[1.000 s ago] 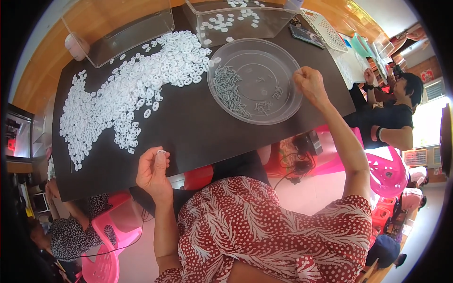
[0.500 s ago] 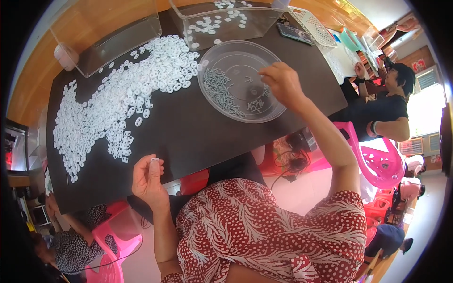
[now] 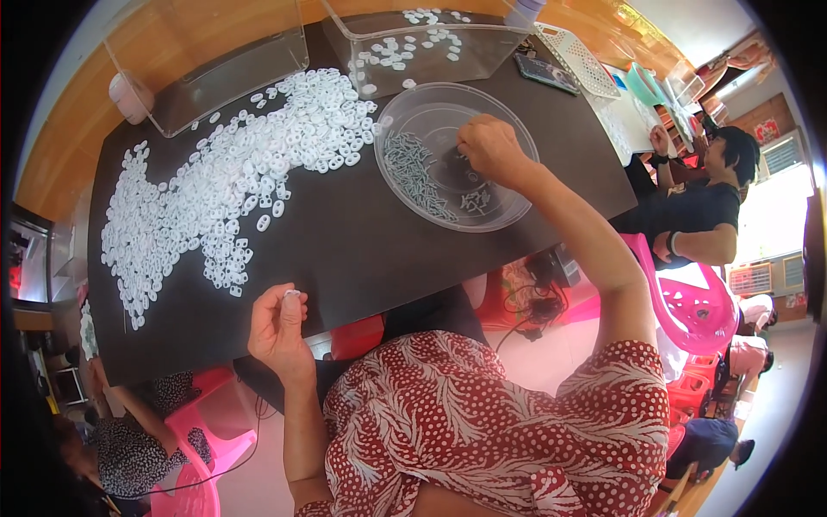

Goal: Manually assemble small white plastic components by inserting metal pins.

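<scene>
My left hand (image 3: 282,332) is raised at the table's near edge, thumb and fingers closed on a small white plastic piece (image 3: 291,293). My right hand (image 3: 495,148) reaches over a round clear plastic tray (image 3: 517,211) with its fingers curled and pinched down toward the bottom. Whether they hold a screw is hidden. Small grey screws (image 3: 409,172) lie heaped along the tray's left side, and a smaller cluster (image 3: 474,202) rests near the front. To the left spreads a large pile of white oval plastic pieces with holes (image 3: 250,146).
Two clear bins (image 3: 215,86) stand along the back of the dark table (image 3: 345,250); the bin on the right (image 3: 465,59) has several white pieces in it. A phone (image 3: 547,73) lies by a white basket (image 3: 577,59). A co-worker (image 3: 698,207) sits at the right, another (image 3: 129,448) at lower left.
My right hand has moved left across the tray, toward its middle, with the fingers turned down. My left hand keeps its hold on the white piece. The whole view has shifted slightly.
</scene>
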The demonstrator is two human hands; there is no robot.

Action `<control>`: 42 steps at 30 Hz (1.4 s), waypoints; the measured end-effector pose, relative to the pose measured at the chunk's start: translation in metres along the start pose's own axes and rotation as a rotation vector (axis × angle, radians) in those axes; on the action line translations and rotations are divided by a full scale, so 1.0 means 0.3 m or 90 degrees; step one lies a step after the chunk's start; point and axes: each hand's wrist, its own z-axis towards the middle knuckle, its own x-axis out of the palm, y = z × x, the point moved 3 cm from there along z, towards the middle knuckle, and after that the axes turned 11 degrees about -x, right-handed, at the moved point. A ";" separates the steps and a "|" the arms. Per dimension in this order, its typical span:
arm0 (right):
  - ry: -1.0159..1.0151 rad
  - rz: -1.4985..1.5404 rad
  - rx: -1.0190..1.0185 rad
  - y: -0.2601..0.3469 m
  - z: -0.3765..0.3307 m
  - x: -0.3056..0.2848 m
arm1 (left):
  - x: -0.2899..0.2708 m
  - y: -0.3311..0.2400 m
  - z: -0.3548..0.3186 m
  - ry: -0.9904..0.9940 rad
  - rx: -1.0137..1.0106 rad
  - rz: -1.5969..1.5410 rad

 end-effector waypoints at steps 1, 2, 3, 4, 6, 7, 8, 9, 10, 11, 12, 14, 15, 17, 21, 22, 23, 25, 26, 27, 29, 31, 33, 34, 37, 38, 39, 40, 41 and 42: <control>0.000 0.002 -0.003 0.005 0.009 -0.002 | -0.001 0.000 -0.001 -0.001 -0.002 -0.002; 0.006 -0.017 -0.037 0.015 0.021 -0.008 | -0.003 0.000 -0.002 -0.001 -0.003 -0.004; 0.011 -0.036 -0.071 0.024 0.029 -0.010 | -0.005 -0.002 -0.002 -0.005 -0.003 -0.003; 0.011 -0.036 -0.073 0.023 0.034 -0.011 | -0.004 -0.003 -0.002 -0.003 -0.005 -0.004; 0.035 -0.068 -0.096 0.024 0.040 -0.010 | -0.005 -0.002 -0.003 -0.002 -0.006 -0.006; 0.034 -0.067 -0.101 0.027 0.042 -0.010 | -0.006 0.004 -0.002 -0.004 -0.008 -0.010; 0.010 -0.066 -0.092 0.031 0.039 -0.013 | -0.006 0.006 -0.001 -0.006 -0.010 -0.014; -0.014 -0.066 -0.084 0.039 0.035 -0.016 | -0.006 0.003 0.000 -0.012 -0.008 -0.013; -0.015 -0.060 -0.093 0.064 0.044 -0.027 | -0.007 -0.002 0.000 -0.005 -0.021 -0.017; -0.042 -0.017 -0.075 0.098 0.053 -0.055 | -0.011 -0.005 0.000 0.001 -0.035 -0.019; -0.068 0.027 -0.058 0.133 0.062 -0.082 | -0.011 -0.015 0.003 0.002 -0.038 -0.022; -0.086 0.117 -0.038 0.205 0.070 -0.128 | -0.009 -0.026 0.012 -0.002 -0.078 -0.039; -0.104 0.203 -0.013 0.243 0.078 -0.145 | -0.003 -0.031 0.015 -0.021 -0.077 -0.049; -0.102 0.287 0.012 0.333 0.090 -0.163 | 0.009 -0.041 0.021 -0.009 -0.090 -0.085; -0.056 0.548 -0.015 0.534 0.121 -0.150 | -0.002 -0.047 0.019 0.003 -0.119 -0.132; -0.069 0.607 -0.054 0.571 0.125 -0.119 | 0.001 -0.055 0.015 0.029 -0.133 -0.151; -0.061 0.648 -0.067 0.612 0.137 -0.095 | -0.003 -0.059 0.011 0.050 -0.144 -0.168; 0.014 0.734 -0.049 0.677 0.149 -0.064 | -0.006 -0.065 0.002 0.050 -0.154 -0.181; 0.019 0.736 -0.053 0.703 0.151 -0.054 | -0.005 -0.070 0.001 0.049 -0.155 -0.189; 0.051 0.823 0.029 0.724 0.149 -0.030 | -0.006 -0.073 -0.002 0.050 -0.156 -0.198; 0.092 0.909 0.109 0.749 0.148 -0.004 | -0.018 -0.073 -0.009 0.041 -0.154 -0.201; 0.073 0.903 0.099 0.762 0.153 -0.004 | -0.025 -0.075 -0.016 0.061 -0.143 -0.178; 0.044 0.899 0.092 0.778 0.155 -0.007 | -0.027 -0.071 -0.022 0.066 -0.142 -0.185; 0.009 0.894 0.089 0.780 0.155 -0.010 | -0.024 -0.067 -0.024 0.076 -0.142 -0.191; 0.005 0.865 0.085 0.777 0.152 -0.012 | -0.009 -0.058 -0.026 0.052 -0.118 -0.195; 0.006 0.865 0.086 0.778 0.152 -0.011 | -0.009 -0.056 -0.026 0.051 -0.119 -0.195; 0.005 0.865 0.087 0.777 0.151 -0.011 | -0.010 -0.057 -0.026 0.050 -0.112 -0.170; 0.003 0.866 0.088 0.777 0.151 -0.011 | -0.009 -0.057 -0.026 0.049 -0.105 -0.146; 0.004 0.866 0.089 0.778 0.151 -0.012 | -0.010 -0.055 -0.025 0.048 -0.105 -0.146; 0.003 0.861 0.090 0.779 0.150 -0.013 | -0.012 -0.054 -0.025 0.043 -0.085 -0.101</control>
